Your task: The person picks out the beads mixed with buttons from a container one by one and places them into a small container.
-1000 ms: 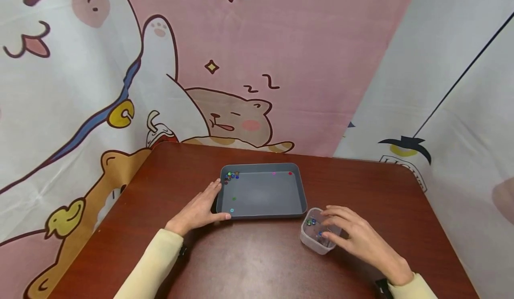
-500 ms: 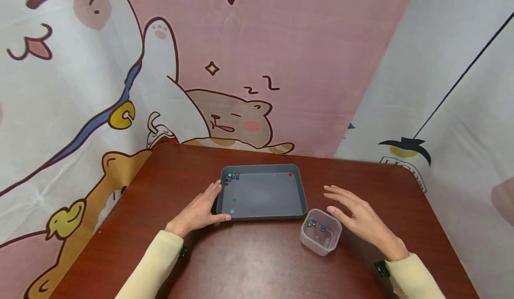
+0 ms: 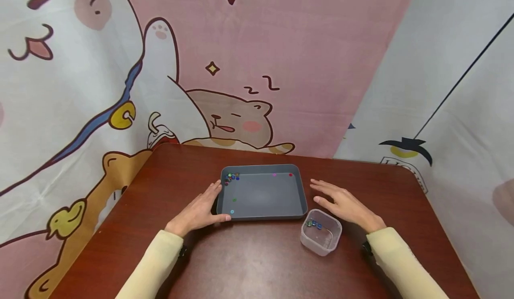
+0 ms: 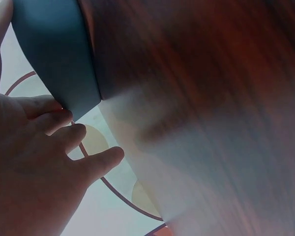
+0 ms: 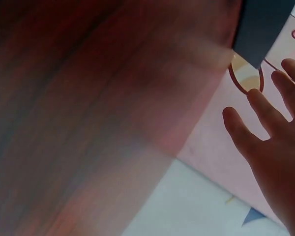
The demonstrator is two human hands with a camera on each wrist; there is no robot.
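Observation:
A dark grey rectangular tray [image 3: 263,201] lies on the table. Several small glass marbles [image 3: 230,177] cluster in its far left corner, while a few small coloured rings or dots show elsewhere on its floor. My left hand [image 3: 197,212] rests at the tray's left side, fingers along the wall and thumb at the near left corner. My right hand [image 3: 344,204] hovers just right of the tray with fingers extended and nothing in them; in the right wrist view the hand [image 5: 280,132] has its fingers spread. Below it stands a clear square plastic container [image 3: 317,244] with several marbles inside.
The brown wooden table [image 3: 257,263] carries the tray and container. Behind it hangs a cloth backdrop [image 3: 305,67] with cartoon animals, close to the table's far edge. The container stands near the tray's front right corner.
My right hand has risen from over the container and moved left and away from me toward the tray's right side. A blue marble in the container has shifted left. My left hand stays put.

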